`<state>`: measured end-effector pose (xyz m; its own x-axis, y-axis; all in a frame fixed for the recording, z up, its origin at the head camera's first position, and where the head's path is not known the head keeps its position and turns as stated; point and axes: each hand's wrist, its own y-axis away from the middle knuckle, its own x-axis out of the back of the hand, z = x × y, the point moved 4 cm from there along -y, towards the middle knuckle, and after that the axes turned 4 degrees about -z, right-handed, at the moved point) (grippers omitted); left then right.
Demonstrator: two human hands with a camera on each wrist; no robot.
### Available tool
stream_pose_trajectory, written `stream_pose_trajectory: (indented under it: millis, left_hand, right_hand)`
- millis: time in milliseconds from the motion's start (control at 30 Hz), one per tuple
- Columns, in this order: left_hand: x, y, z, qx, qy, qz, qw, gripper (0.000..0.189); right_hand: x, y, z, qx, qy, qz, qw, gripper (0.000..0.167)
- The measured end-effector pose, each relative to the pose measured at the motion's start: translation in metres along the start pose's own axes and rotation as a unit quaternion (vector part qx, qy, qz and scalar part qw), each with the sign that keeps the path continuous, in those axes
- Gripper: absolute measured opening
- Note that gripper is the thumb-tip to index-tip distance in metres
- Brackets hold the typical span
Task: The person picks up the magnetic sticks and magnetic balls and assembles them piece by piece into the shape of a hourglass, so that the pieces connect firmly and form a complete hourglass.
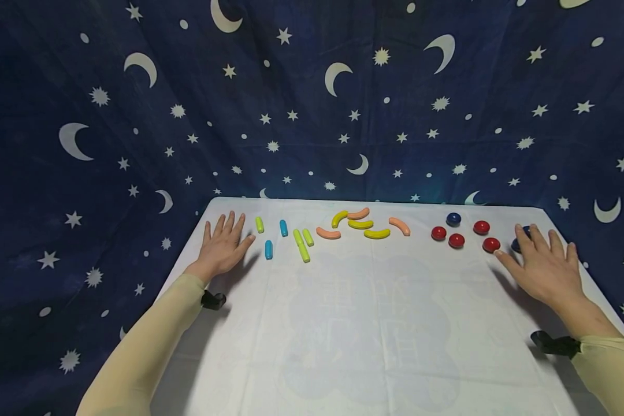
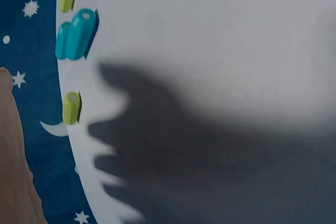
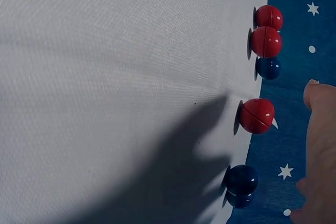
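Currently, left hand [image 1: 221, 245]: grip wide, left of frame, near sticks [image 1: 268, 249].
Right hand [image 1: 548, 268]: grip wide, right of frame, near balls [image 1: 491, 245].
Curved pieces [image 1: 377, 234]: centre of frame.

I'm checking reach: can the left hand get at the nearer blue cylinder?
Probably yes: the left hand hovers near the nearer blue cylinder, its fingers free, and nothing visible stands between them.
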<state>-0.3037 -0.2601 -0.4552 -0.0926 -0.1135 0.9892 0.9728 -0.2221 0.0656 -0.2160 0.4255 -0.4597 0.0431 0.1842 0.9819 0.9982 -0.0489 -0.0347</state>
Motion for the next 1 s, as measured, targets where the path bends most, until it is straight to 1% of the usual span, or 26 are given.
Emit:
stream_pose_trajectory:
  millis: [167, 333, 500, 633, 800, 1000]
  left_hand:
    - [0.0, 0.0, 0.012, -0.012, -0.001, 0.005, 0.9999, 0.082]
    - [0.0, -0.003, 0.021, -0.02, 0.005, 0.008, 0.9998, 0.082]
    - [0.004, -0.004, 0.03, -0.03, 0.012, 0.014, 0.9994, 0.08]
    - [0.007, -0.003, 0.037, -0.04, 0.019, 0.011, 0.999, 0.077]
    - [0.008, -0.003, 0.044, -0.051, 0.019, 0.011, 0.9985, 0.077]
    - [0.011, -0.001, 0.053, -0.066, 0.035, 0.022, 0.9969, 0.076]
  right_hand:
    - [0.005, -0.001, 0.0, 0.001, -0.023, 0.021, 0.9995, 0.093]
    - [0.014, -0.001, 0.0, -0.002, -0.052, 0.043, 0.9977, 0.089]
    - [0.019, 0.0, -0.002, -0.003, -0.077, 0.065, 0.9949, 0.084]
    - [0.022, 0.001, -0.003, -0.006, -0.093, 0.078, 0.9926, 0.082]
    - [0.025, 0.001, -0.005, -0.023, -0.118, 0.091, 0.9886, 0.079]
    - [0.029, 0.004, -0.007, -0.043, -0.15, 0.104, 0.9823, 0.075]
